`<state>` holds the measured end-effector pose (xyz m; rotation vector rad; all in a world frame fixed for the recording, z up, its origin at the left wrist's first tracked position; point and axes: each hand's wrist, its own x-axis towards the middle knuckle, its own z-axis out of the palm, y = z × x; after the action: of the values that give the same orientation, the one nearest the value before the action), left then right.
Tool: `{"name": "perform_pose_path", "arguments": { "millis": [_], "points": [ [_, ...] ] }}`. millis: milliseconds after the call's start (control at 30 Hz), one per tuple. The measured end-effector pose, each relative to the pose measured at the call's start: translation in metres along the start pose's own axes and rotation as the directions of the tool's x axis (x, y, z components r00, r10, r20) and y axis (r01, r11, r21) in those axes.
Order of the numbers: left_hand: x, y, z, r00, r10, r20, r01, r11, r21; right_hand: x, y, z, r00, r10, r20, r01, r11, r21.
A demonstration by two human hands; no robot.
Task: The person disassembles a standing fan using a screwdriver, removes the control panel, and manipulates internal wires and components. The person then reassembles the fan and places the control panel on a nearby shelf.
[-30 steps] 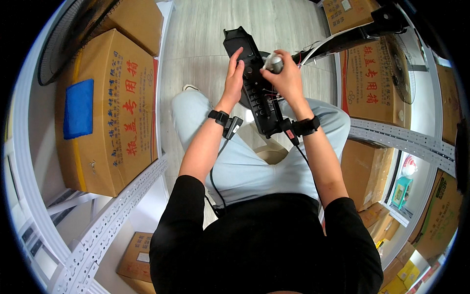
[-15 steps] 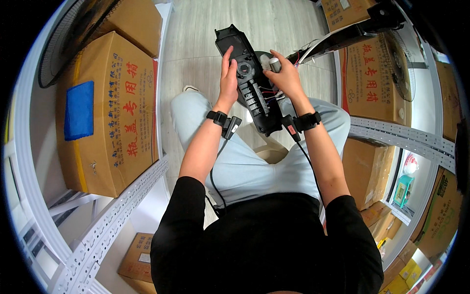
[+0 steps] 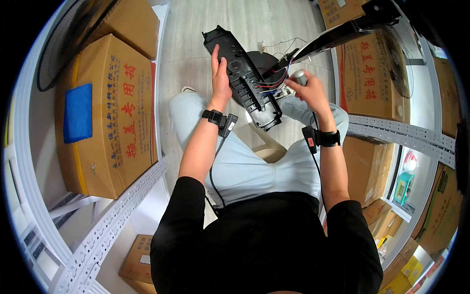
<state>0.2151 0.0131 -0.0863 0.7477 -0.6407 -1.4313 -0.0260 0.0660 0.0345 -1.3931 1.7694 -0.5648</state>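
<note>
My left hand (image 3: 220, 81) grips the side of a long black plastic housing (image 3: 247, 85), tilted diagonally, with buttons and a round recess along its inner face. My right hand (image 3: 309, 92) is closed on a silver cylindrical piece (image 3: 298, 76), just right of the housing. Red, white and dark wires (image 3: 274, 83) run out of the housing near my right fingers. Behind it stand a round black base (image 3: 262, 62) and a black fan pole (image 3: 333, 40) leaning toward the upper right. Straps with small boxes and cables sit on both my wrists.
Cardboard boxes (image 3: 110, 112) sit on white metal shelving (image 3: 110, 230) at both sides. A fan grille (image 3: 58, 44) is at the upper left, another (image 3: 401, 63) at the right. Loose wires (image 3: 279, 45) lie beyond the base. A pale stool (image 3: 271, 154) shows between my legs.
The black housing has swung leftward with my left hand. My right hand has moved right and slightly down with the silver piece, away from the housing, exposing more wires.
</note>
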Motion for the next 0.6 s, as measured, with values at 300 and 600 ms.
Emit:
{"name": "perform_pose_path", "arguments": {
  "millis": [300,600],
  "points": [
    [0.005,0.0,0.0,0.992,0.067,-0.111,-0.072,0.997,-0.038,-0.003,0.029,0.048,0.986,-0.016,0.167,0.037,0.992,-0.124],
    [0.0,-0.008,-0.006,0.95,-0.302,0.085,0.313,0.929,-0.199,0.011,0.033,0.069,0.989,-0.145,-0.01,0.143,0.986,-0.085]
  ]
}}
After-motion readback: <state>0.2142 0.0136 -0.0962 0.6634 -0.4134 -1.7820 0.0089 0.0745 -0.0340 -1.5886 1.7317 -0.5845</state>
